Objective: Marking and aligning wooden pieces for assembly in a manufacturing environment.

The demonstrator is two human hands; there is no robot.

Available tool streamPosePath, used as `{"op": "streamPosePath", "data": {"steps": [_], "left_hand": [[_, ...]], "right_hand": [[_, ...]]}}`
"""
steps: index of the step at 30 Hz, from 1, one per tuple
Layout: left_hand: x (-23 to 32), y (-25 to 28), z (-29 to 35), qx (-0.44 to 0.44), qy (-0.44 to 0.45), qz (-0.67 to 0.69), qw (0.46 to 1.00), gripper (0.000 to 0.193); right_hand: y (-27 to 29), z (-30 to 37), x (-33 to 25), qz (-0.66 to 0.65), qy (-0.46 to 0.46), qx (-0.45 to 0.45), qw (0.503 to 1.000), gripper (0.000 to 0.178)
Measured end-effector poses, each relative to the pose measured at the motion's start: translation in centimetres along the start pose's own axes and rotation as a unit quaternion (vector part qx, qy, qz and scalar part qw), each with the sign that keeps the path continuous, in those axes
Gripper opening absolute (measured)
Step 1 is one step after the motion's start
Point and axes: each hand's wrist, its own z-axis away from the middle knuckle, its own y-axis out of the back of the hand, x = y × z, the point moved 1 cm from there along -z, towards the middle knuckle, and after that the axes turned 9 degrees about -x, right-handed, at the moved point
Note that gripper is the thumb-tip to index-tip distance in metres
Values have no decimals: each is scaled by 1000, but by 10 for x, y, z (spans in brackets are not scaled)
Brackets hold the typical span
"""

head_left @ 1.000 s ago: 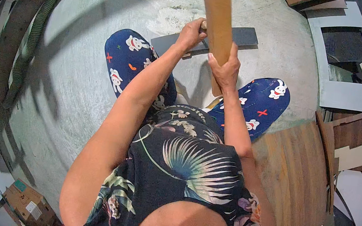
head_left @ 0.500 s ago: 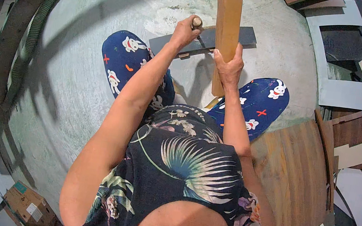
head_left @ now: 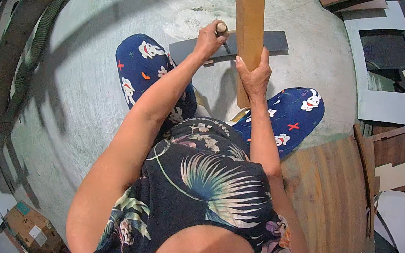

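My left hand (head_left: 208, 42) is closed around the round wooden handle of a chisel (head_left: 221, 27), whose dark shaft points down at a long dark grey board (head_left: 277, 42). Whether the tip touches the board I cannot make out. In my right hand (head_left: 254, 79) is a thick yellow-brown wooden bar (head_left: 249, 21), gripped near its lower end. It rises over the board and covers part of it, just right of the chisel and apart from its handle. A small wood-coloured piece (head_left: 208, 63) shows at the board's near edge.
The board lies on a grey concrete floor (head_left: 87, 88), beyond my bent knees. At right are a wood-grain panel (head_left: 327, 203) and stacked white cut-out sheets (head_left: 399, 109). A ribbed hose (head_left: 42, 40), a dark plank (head_left: 18, 46) and a cardboard box (head_left: 30, 229) line the left.
The upper end of the wooden bar has swung slightly left, toward the chisel. My left hand has shifted a little downward, still on the handle. The board has moved slightly right.
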Motion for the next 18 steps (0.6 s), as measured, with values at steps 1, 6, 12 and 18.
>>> {"op": "streamPosePath", "data": {"steps": [1,6,12,18], "left_hand": [[2,-1,1,10,3,4,1000,38],[-5,-3,3,25,-12,33,999,32],[-8,-5,2,-5,3,26,1000,32],[-15,-1,-1,-28,3,45,999,34]], "right_hand": [[0,0,0,-5,-2,-1,1000,53],[0,5,-13,-11,16,-20,1000,57],[-11,7,5,57,-58,-102,991,61],[-4,3,-1,2,-33,-80,996,55]]}}
